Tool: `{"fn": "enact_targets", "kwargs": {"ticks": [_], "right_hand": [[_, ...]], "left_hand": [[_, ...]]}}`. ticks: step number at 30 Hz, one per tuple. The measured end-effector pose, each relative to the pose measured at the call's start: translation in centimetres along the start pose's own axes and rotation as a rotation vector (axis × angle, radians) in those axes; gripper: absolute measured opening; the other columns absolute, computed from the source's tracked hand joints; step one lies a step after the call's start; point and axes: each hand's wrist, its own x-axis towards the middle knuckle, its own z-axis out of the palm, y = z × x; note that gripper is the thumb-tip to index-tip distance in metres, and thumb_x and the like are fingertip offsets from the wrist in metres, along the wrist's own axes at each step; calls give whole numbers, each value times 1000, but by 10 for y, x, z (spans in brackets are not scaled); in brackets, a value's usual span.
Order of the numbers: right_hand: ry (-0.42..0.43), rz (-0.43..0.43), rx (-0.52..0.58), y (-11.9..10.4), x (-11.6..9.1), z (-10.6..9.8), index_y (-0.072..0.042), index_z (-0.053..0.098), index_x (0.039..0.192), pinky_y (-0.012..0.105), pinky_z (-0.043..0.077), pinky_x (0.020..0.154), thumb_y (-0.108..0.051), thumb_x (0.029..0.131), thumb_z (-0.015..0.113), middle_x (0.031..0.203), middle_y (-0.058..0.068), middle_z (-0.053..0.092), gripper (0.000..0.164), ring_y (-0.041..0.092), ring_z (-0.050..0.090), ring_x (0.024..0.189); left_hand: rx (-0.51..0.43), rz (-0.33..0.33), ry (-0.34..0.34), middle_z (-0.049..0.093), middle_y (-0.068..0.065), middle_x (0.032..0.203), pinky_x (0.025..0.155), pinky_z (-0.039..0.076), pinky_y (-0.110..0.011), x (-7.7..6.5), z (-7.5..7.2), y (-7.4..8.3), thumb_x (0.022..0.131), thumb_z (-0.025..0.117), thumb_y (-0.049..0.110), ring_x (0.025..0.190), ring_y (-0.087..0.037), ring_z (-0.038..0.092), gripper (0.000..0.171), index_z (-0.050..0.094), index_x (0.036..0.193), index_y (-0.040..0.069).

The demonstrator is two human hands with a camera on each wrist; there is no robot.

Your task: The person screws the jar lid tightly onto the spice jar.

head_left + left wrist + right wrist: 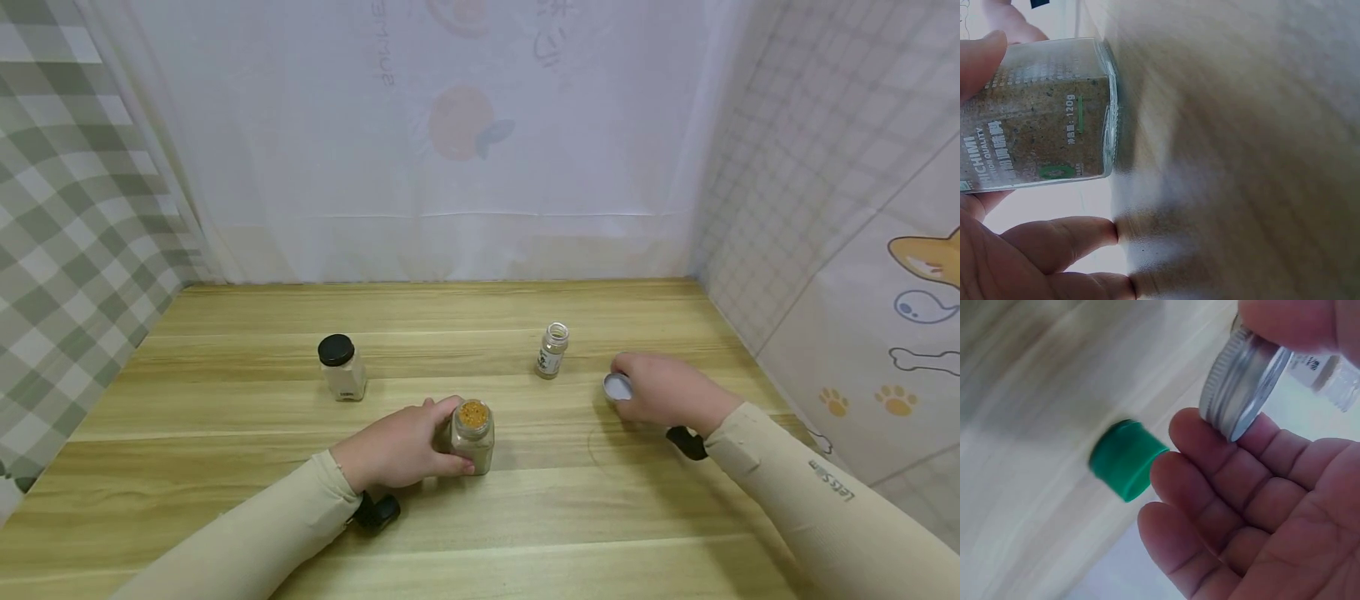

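Observation:
My left hand [401, 446] grips a square glass spice jar [482, 454] between thumb and fingers. The jar stands upright without a lid, and orange-brown seasoning shows at its mouth. Printed white lettering covers the glass in the left wrist view, where two fingertips [1107, 231] reach down to the tabletop. Off to the right, my right hand [667, 390] pinches a silver screw lid [1235, 384] by its edge, with its hollow side partly showing. A green cap [1125, 459] sits on the table just beyond those fingers; in the head view the hand hides it.
A small uncapped glass bottle [551, 354] with a white label stands behind and between the hands. At the left is a pale jar [345, 379] with a black lid. White sheeting [450, 242] borders the wooden table [225, 467] at the back.

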Motion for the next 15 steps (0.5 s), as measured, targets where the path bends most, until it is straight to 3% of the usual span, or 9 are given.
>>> {"fn": "enact_targets", "kwargs": {"ticks": [4,15], "right_hand": [[33,-16,27,-6,1,-2,-10,68,97,32,49,68,-15,83,78,85,-2,65,17,14,55,73],[95,-93,57,-26,-3,-9,-13,69,97,32,50,72,-13,84,76,88,-5,66,15,11,56,76]], "left_hand": [[-4,6,-1,74,13,124,132,19,-53,0,0,0,90,85,41,143,-28,55,55,55,136,32],[-1,4,1,74,13,124,132,19,-53,0,0,0,90,85,41,143,-29,56,56,55,137,32]]}}
